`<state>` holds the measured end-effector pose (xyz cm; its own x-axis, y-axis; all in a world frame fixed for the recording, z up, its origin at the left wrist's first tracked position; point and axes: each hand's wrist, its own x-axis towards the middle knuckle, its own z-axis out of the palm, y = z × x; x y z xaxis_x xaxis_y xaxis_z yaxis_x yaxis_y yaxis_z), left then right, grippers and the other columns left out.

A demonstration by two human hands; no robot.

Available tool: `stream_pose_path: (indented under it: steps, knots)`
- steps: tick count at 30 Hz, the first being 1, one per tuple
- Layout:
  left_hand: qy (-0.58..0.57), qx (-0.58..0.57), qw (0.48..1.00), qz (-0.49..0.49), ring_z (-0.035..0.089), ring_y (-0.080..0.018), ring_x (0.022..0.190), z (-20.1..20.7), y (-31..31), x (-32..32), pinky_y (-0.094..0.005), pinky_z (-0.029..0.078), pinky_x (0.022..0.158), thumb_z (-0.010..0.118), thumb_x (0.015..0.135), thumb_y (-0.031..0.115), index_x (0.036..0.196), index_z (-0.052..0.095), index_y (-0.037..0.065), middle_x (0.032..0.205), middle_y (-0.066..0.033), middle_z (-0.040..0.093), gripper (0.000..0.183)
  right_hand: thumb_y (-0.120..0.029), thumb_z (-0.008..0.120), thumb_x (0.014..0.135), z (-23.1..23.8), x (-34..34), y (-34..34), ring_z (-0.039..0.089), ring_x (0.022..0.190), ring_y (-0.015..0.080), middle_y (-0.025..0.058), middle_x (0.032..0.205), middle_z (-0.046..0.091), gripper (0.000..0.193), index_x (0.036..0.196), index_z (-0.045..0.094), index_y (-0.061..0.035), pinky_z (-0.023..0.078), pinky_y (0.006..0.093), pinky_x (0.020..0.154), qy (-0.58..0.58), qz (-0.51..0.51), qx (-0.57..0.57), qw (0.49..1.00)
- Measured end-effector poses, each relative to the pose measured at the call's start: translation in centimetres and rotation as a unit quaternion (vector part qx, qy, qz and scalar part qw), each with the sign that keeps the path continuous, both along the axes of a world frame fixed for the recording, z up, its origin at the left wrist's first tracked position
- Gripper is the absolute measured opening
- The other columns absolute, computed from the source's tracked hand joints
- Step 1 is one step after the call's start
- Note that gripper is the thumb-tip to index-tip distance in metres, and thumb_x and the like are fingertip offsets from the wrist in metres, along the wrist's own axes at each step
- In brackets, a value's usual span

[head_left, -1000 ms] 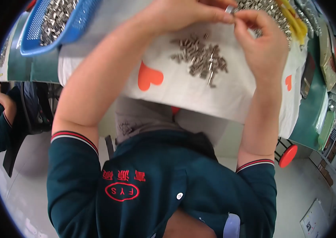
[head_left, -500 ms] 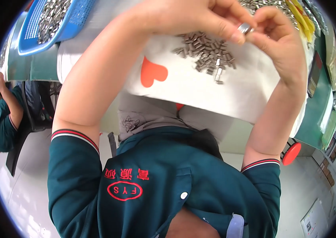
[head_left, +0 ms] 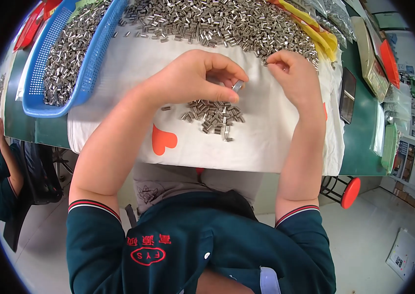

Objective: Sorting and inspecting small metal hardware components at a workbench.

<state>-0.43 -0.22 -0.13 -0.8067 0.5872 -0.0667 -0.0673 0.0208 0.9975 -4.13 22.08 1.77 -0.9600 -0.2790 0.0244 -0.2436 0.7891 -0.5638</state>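
My left hand [head_left: 202,76] pinches a small shiny metal cylinder [head_left: 238,85] between thumb and fingers, just above a small heap of metal cylinders [head_left: 212,116] on the white cloth [head_left: 246,152]. To the right, my right hand [head_left: 293,78] has thumb and forefinger drawn together at the near edge of a large spread of metal cylinders [head_left: 207,24]. Whatever those fingertips hold, if anything, is too small to make out. A gap separates the two hands.
At the left stands a blue plastic basket [head_left: 30,93] filled with metal cylinders. A yellow bag [head_left: 320,39] and a dark flat phone-like object [head_left: 348,95] lie on the right. Below the table's right side is a red stool [head_left: 350,192]. Another person [head_left: 4,171] sits at far left.
My hands were together around a metal piece and have come apart. The right has gone to the large spread, while the left keeps a metal cylinder. The view has shifted, showing more table.
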Motion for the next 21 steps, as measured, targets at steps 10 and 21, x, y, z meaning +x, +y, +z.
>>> stream_pose_path:
  steps: [10,21]
  knots:
    - [-0.031,0.018,0.999,-0.017,0.053,-0.0051,0.079,0.2,0.3,0.1,-0.0202,0.046,0.072,0.07,0.069,0.003,0.101,0.058,0.0,0.09,-0.0007,0.06,0.035,-0.009,0.057,0.072,0.5,0.9,-2.0,0.056,0.071,0.0217,0.0085,0.074,0.058,0.009,0.078,0.061,-0.004,0.045,0.0317,0.065,0.056,0.014,0.047,0.997]
    - [-0.076,0.125,0.984,0.097,0.056,-0.0081,0.081,-0.4,-0.1,-0.7,-0.0215,0.047,0.073,0.065,0.074,0.003,0.107,0.054,-0.001,0.091,-0.004,0.059,0.034,-0.005,0.063,0.073,1.0,2.2,-3.2,0.054,0.069,0.008,0.0015,0.077,0.062,0.012,0.085,0.063,-0.0032,0.043,0.0214,0.065,-0.089,0.08,-0.287,0.95]
